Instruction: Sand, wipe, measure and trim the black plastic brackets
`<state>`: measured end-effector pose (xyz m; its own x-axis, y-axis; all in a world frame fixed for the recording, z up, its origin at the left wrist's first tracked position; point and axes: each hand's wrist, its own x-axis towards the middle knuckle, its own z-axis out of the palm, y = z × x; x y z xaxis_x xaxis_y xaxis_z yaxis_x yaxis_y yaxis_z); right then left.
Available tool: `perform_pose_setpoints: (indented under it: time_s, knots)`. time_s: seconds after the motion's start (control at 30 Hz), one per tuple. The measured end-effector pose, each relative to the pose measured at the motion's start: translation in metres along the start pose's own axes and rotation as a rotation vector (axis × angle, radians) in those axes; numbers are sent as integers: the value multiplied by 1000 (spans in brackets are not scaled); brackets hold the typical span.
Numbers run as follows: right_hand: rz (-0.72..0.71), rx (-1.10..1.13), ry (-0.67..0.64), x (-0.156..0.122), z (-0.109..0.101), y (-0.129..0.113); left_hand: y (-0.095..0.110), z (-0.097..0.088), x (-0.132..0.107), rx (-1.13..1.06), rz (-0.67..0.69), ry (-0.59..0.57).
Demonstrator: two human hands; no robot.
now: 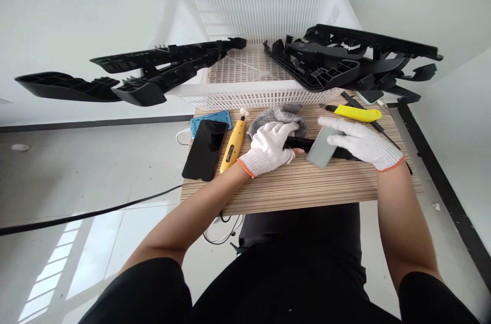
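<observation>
Both my hands wear white knit gloves with orange cuffs. My left hand (269,147) is closed around one end of a long black plastic part (303,144) lying across the wooden board (299,186). My right hand (358,141) presses a flat grey block (322,149) against that black part, fingers wrapped over it. A crumpled grey cloth (280,115) lies just behind my left hand.
A black phone (204,149), a blue pad (213,119) and a yellow pen-like tool (233,146) lie on the board's left. A yellow utility knife (356,113) lies at the right. Black plastic parts (153,71) (345,58) rest on a white basket (253,17). A black cable (88,211) crosses the floor.
</observation>
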<state>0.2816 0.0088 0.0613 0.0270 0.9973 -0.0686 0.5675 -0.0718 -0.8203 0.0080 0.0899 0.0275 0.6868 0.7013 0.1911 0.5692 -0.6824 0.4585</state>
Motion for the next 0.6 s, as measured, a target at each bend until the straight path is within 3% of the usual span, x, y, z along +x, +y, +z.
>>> perform_pose_setpoints:
  time_s: [0.07, 0.13, 0.23, 0.3, 0.37, 0.43, 0.53, 0.6]
  knots:
    - [-10, 4, -13, -1, 3, -2, 0, 0, 2, 2, 10, -6]
    - [-8, 21, 65, -4, 6, -3, 1, -6, 2, 24, 33, -14]
    - [-15, -34, 49, -12, 12, -3, 9, -31, -7, 129, 119, 30]
    - [-15, -83, 19, -19, 14, -1, 16, -53, -25, 198, 149, 68]
    - [-3, -84, 25, -27, 15, 3, 21, -68, -55, 298, 13, 87]
    - [-4, -64, 35, -35, 15, 8, 24, -71, -90, 394, -167, 139]
    - [-16, -47, 52, -46, 12, 16, 21, -54, -138, 462, -396, 182]
    - [-12, -41, 60, -53, 10, 21, 16, -39, -158, 456, -470, 233]
